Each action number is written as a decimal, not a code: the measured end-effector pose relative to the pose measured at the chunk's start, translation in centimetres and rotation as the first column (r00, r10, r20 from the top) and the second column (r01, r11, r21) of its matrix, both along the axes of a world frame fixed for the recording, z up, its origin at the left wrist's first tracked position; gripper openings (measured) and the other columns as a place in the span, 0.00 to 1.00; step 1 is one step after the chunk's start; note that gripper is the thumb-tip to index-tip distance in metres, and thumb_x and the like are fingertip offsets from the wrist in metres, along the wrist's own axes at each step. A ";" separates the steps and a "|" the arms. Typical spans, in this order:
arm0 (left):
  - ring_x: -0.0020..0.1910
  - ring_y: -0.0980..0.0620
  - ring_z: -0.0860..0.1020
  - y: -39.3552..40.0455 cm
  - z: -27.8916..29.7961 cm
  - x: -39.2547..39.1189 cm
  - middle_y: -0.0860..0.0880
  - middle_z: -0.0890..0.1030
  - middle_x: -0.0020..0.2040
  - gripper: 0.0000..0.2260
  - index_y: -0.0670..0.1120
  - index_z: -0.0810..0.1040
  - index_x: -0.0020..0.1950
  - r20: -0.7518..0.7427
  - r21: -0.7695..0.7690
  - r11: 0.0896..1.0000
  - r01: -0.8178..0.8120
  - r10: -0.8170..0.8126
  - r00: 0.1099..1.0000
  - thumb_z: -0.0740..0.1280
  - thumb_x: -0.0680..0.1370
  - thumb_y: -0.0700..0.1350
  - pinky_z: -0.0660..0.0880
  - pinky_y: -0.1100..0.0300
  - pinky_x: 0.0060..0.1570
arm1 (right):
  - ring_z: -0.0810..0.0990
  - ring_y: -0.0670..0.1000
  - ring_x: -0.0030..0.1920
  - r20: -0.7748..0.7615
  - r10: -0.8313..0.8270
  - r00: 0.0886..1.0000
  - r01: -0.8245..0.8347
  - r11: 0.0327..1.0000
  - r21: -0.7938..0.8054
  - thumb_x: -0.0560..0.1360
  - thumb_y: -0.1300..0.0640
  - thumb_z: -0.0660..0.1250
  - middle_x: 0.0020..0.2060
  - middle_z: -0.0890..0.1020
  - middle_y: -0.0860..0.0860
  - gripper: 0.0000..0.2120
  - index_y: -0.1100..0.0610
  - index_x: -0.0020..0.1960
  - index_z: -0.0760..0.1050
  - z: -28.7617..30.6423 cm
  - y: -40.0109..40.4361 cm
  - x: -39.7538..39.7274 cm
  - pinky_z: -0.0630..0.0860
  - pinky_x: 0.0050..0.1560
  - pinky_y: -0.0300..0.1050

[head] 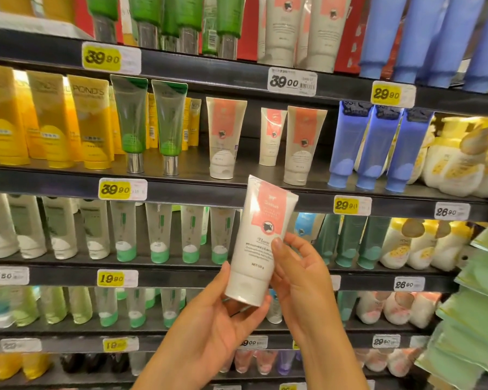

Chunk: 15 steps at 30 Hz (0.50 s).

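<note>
Our left hand (pixel 214 319) cups the cap end of the white plastic tube with the pink label (pixel 261 240) from below, thumb up its left side and fingers curled under the cap. The tube stands cap-down, its top leaning a little to the right, held between both hands in front of the dark shop shelf (pixel 197 190), and our right hand (pixel 302 277) pinches its right edge, thumb on the front and fingers behind
</note>
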<state>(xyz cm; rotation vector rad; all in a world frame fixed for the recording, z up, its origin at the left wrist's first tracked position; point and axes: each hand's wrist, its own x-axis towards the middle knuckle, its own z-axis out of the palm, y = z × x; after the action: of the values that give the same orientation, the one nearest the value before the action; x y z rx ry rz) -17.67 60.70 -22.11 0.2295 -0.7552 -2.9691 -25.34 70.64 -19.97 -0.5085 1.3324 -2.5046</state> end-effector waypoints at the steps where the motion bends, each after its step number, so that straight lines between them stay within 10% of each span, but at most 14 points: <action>1: 0.51 0.41 0.82 0.0 0.0 0.1 0.36 0.81 0.56 0.16 0.38 0.83 0.51 -0.005 -0.007 1.000 -0.002 0.002 1.000 0.66 0.71 0.48 0.81 0.46 0.44 | 0.85 0.53 0.46 -0.010 -0.001 1.000 0.001 1.000 0.012 0.65 0.57 0.70 0.46 0.85 0.56 0.19 0.59 0.54 0.72 0.0 0.0 0.0 0.82 0.43 0.46; 15: 0.43 0.44 0.84 -0.8 -0.5 0.7 0.37 0.83 0.49 0.17 0.37 0.82 0.50 -0.007 -0.272 0.956 -0.114 0.117 0.993 0.71 0.65 0.46 0.81 0.52 0.37 | 0.84 0.49 0.47 -0.095 0.025 0.995 -0.013 0.992 0.124 0.64 0.51 0.69 0.47 0.85 0.51 0.23 0.58 0.57 0.76 -0.8 -0.6 0.8 0.81 0.46 0.41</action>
<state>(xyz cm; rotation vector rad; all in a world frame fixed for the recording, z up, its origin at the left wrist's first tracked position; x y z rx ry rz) -16.97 59.87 -22.62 0.2604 -1.0977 -2.7168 -24.59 70.03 -20.76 -0.6191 1.4988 -2.3913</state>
